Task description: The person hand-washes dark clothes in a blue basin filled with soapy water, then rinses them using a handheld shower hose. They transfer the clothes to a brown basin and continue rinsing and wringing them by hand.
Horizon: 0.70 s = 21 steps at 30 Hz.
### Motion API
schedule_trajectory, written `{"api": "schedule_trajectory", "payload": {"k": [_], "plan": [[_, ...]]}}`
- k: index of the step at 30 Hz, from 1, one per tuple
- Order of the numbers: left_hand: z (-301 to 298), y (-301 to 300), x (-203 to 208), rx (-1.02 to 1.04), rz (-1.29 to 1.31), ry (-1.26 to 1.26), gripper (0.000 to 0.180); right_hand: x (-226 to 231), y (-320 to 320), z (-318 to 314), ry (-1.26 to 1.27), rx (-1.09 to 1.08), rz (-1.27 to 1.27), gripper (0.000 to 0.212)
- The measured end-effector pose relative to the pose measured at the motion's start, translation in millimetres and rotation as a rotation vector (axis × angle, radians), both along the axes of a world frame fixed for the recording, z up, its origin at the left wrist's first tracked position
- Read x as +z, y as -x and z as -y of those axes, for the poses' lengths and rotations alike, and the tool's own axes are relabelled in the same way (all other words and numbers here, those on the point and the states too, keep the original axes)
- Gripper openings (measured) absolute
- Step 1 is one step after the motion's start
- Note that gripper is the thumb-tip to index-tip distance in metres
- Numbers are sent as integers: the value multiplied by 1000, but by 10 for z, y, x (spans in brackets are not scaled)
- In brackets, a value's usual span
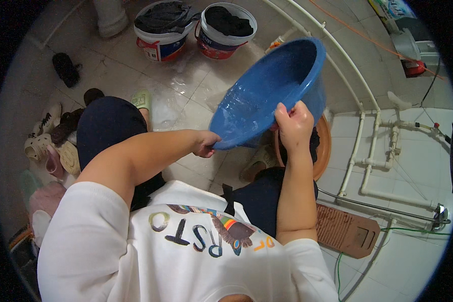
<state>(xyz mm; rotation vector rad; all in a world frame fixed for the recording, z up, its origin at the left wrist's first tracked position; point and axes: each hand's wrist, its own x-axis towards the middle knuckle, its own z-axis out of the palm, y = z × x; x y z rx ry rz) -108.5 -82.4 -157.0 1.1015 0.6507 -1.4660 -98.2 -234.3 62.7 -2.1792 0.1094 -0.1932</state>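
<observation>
Wet, pale floor tiles (194,117) spread beneath a round blue plastic basin (272,80), tilted toward the far left, its rim clamped by the left hand (206,143) and right hand (294,123) at separate points, presumably to steady the slant.

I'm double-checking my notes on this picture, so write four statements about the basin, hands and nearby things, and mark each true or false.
1. The left hand and right hand both hold the blue basin. True.
2. The blue basin stands level. False: it is tilted.
3. The leftmost bucket holds dark cloth. True.
4. The ridged brown board lies on the person's left. False: the board is on the right, past the right forearm.
</observation>
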Motion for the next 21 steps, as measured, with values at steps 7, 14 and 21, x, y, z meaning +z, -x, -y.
{"api": "schedule_trajectory", "payload": {"k": [7,14,21], "plan": [[237,11,158,-46,-14,101,24,190,264,-42,207,159,186,28],[332,86,184,21,2,166,23,187,360,-1,299,254,273,30],[234,-58,131,123,73,37,20,-3,299,64,129,136,186,30]]}}
